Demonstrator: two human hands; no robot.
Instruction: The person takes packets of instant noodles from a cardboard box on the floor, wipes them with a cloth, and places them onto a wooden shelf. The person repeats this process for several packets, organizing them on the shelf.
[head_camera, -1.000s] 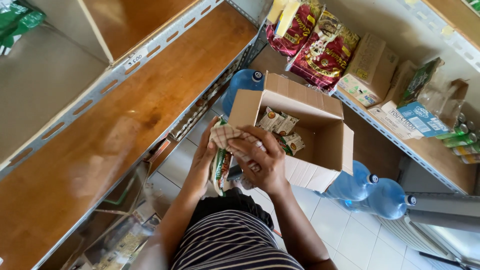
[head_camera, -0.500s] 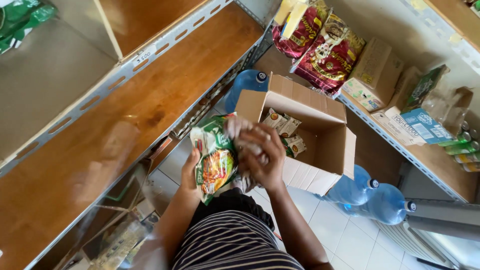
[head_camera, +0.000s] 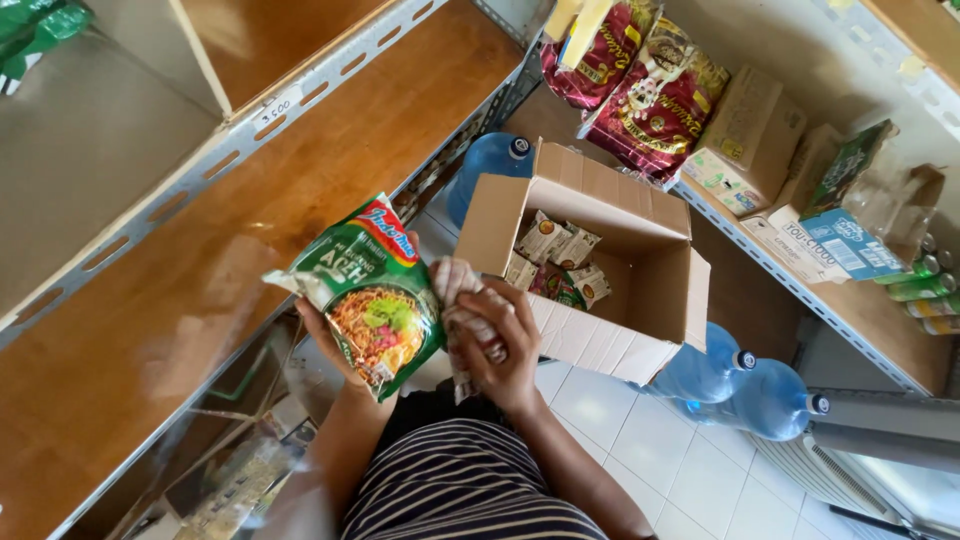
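Down near the middle of the view, the left hand (head_camera: 335, 340) grips a green noodle packet (head_camera: 368, 292) from beneath, its fingers curled round the packet's back edge and mostly hidden, the printed face turned up toward the camera. At three o'clock of that packet, just touching it, the right hand (head_camera: 497, 350) has its fingers pressed together round a small bundle of pale packets (head_camera: 462, 318), which stand on end between palm and thumb. Both hands sit above the person's striped shirt (head_camera: 470, 490). At one o'clock of the hands an open cardboard box (head_camera: 620, 300) rests tilted, flaps spread, with more noodle packets (head_camera: 555, 262) lying in its bottom. Behind the box at twelve o'clock stands a blue water bottle (head_camera: 487, 165); two more blue bottles (head_camera: 740, 385) lie at four o'clock of it on the white tiled floor (head_camera: 640, 470). At nine to eleven o'clock runs a bare wooden shelf (head_camera: 250, 210) on a metal frame. At two o'clock another shelf carries red snack bags (head_camera: 640, 85) and small cartons (head_camera: 750, 140)
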